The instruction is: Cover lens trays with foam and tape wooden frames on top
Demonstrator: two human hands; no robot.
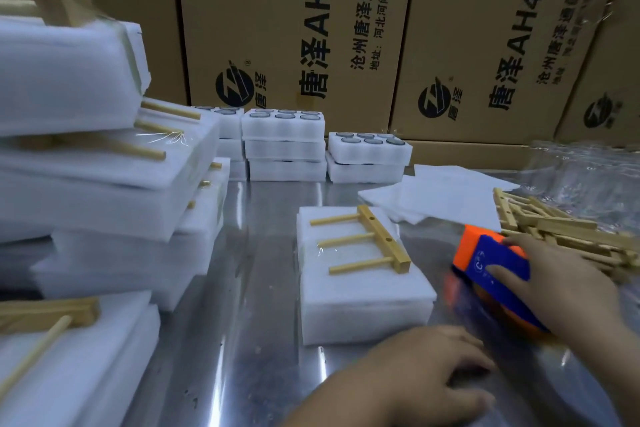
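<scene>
A steel table (242,288) runs back to a wall of printed cardboard boxes (277,28). The left side is crowded by leaning stacks of finished packs (86,184), white foam with wooden frames on top; their number cannot be counted. One more such pack (86,357) lies at the near left corner.

A bare strip of metal runs front to back between these stacks and the single foam pack (360,302) at the table's middle. One wooden frame (374,243) lies on this pack, a bar with three rods pointing left.

At the back stand three stacks of lens trays (284,135). The left one is partly hidden, the middle one has three trays and the right one has two. Each fully visible top tray shows six lenses.

The left hand (426,381) lies palm down on the table just in front of the pack's near right corner, with its fingers stretched out to the right. It is blurred.

Right of the pack, the right hand (568,284) grips an orange and blue tape dispenser (491,260), its fingers wrapped over the blue body. Loose foam sheets (440,198) lie behind it. A heap of spare frames (561,232) and clear plastic (588,166) fill the right edge.
</scene>
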